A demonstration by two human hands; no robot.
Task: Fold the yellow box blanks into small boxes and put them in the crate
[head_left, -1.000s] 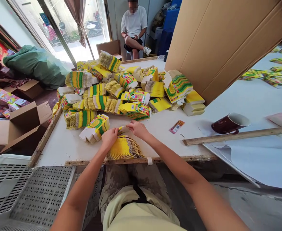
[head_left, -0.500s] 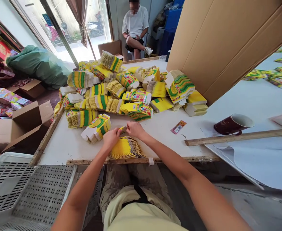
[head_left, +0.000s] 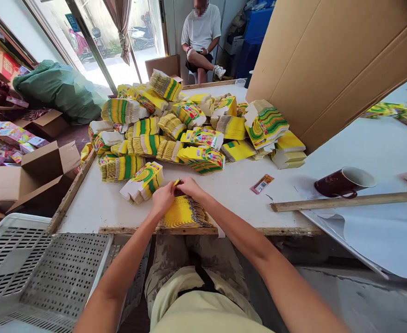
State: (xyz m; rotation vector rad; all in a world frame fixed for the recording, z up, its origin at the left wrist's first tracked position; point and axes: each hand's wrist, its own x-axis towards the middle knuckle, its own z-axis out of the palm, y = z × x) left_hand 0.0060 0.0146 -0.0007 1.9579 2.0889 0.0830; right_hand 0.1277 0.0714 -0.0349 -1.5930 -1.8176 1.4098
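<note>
Both my hands meet over the near edge of the white table [head_left: 238, 199]. My left hand [head_left: 163, 199] is closed on a small yellow flattened carton, of which only an edge shows. My right hand [head_left: 189, 187] is closed too, with its fingertips at that same carton; the fingers partly hide it. Right below them, a fanned row of yellow flat cartons [head_left: 185, 213] lies along the table's front edge. A bundle of yellow-and-white flattened cartons [head_left: 143, 181] rests just left of my left hand.
Many bundles of printed cartons [head_left: 147, 143] are heaped behind my hands. To the right are a small packet [head_left: 262, 183], a dark mug [head_left: 342, 181], a wooden strip [head_left: 349, 201] and a tall cardboard sheet [head_left: 314, 64]. White crates [head_left: 60, 273] stand lower left. A person [head_left: 201, 37] sits beyond.
My right hand has shifted slightly left and down, closer to my left hand. The whole view has moved a little, so things appear farther right.
</note>
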